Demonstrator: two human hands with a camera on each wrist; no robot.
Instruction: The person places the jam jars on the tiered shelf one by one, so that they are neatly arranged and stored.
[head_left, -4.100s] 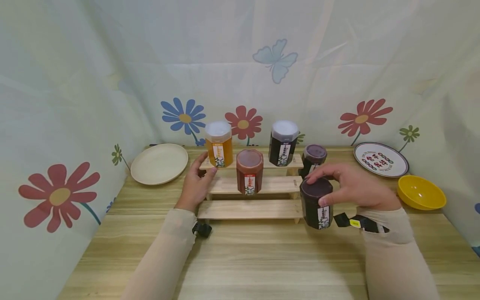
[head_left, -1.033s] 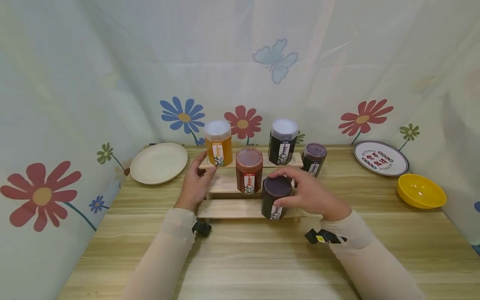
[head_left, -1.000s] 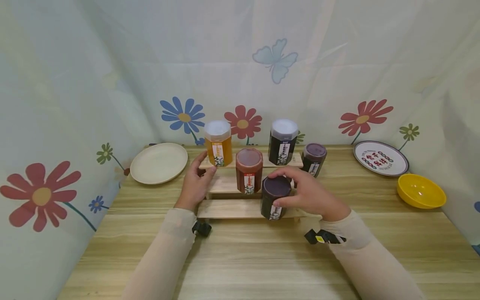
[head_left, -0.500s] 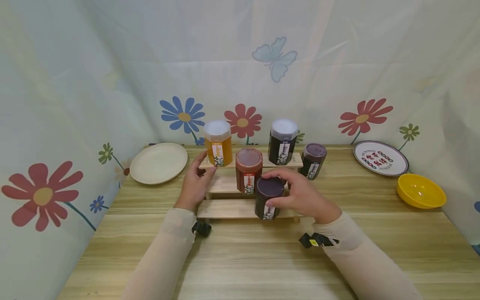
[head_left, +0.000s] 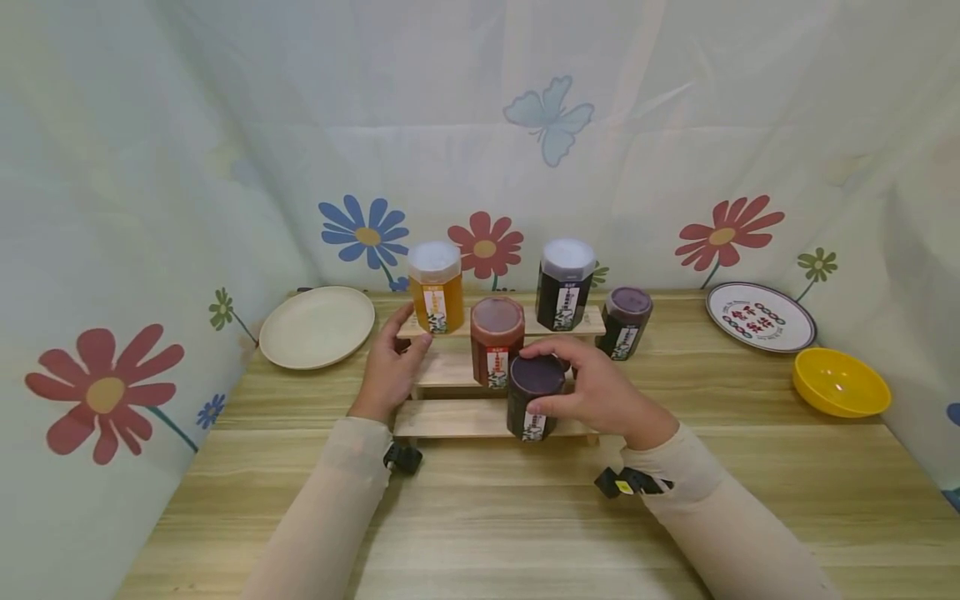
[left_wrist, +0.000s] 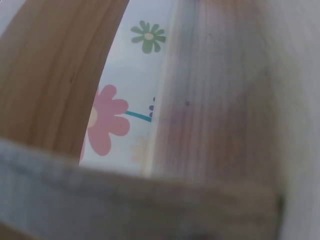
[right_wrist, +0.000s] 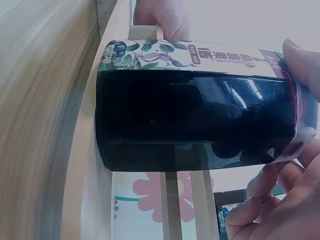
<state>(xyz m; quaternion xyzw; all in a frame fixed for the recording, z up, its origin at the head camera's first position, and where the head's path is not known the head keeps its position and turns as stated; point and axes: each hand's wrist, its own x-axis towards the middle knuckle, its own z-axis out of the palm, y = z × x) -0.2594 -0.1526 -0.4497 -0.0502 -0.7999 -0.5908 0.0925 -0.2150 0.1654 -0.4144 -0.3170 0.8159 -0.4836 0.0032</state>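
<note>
My right hand (head_left: 600, 387) grips a dark purple jam jar (head_left: 525, 408) around its lid, thumb in front and fingers behind. The jar stands upright at the lowest step of a three-step wooden rack (head_left: 450, 418); in the right wrist view its base meets that step's slat. My left hand (head_left: 388, 371) holds the rack's left end near the upper steps. Just behind the held jar, a red-brown jar (head_left: 484, 358) sits on the middle step. On the top step are an orange jar (head_left: 450, 292) and a dark jar with a white lid (head_left: 551, 300).
Another purple-lidded jar (head_left: 627, 321) stands on the table right of the rack. A cream plate (head_left: 317, 327) lies at the back left. At the right are a patterned white plate (head_left: 761, 317) and a yellow bowl (head_left: 842, 383). A flowered curtain (head_left: 420, 125) closes off the back.
My right hand has brought the dark jar from right of the rack onto the lowest step, then slid it slightly left. My left hand has stayed at the rack's end.
</note>
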